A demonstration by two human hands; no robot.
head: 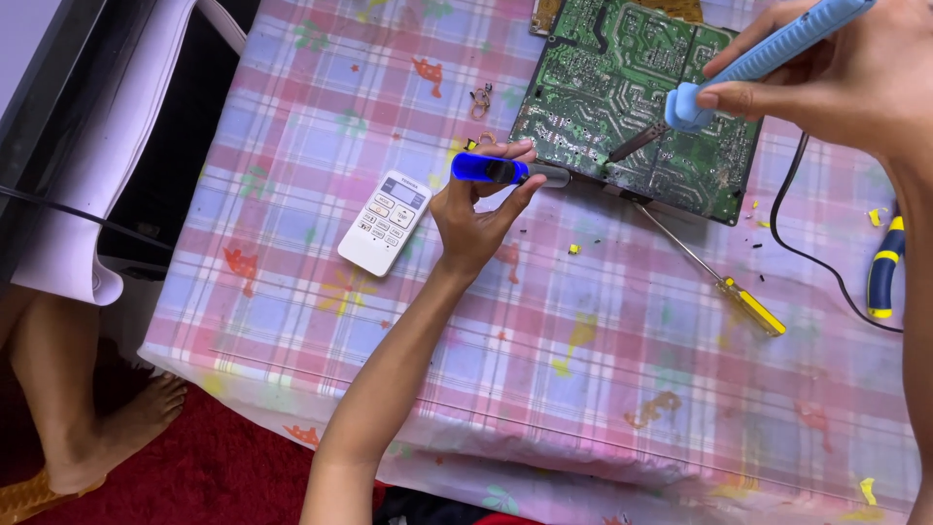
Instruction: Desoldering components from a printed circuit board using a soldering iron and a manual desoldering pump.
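Plaid cloth [603,389]; hands solder green board [603,87].

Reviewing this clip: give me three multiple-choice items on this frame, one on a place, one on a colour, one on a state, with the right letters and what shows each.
1. Where does the white remote control lie?
A. on the circuit board
B. on the checked tablecloth, left of the left hand
C. on the red floor

2. What colour is the handle of the screwdriver lying on the cloth?
A. yellow
B. green
C. black

3. What is the right hand doing?
A. resting flat and empty
B. gripping the pliers
C. holding a light blue soldering iron with its tip at the board

Answers:
1 B: the remote lies on the tablecloth, beside the left hand.
2 A: the handle is clear yellow.
3 C: the soldering iron is gripped, its tip at the green circuit board.
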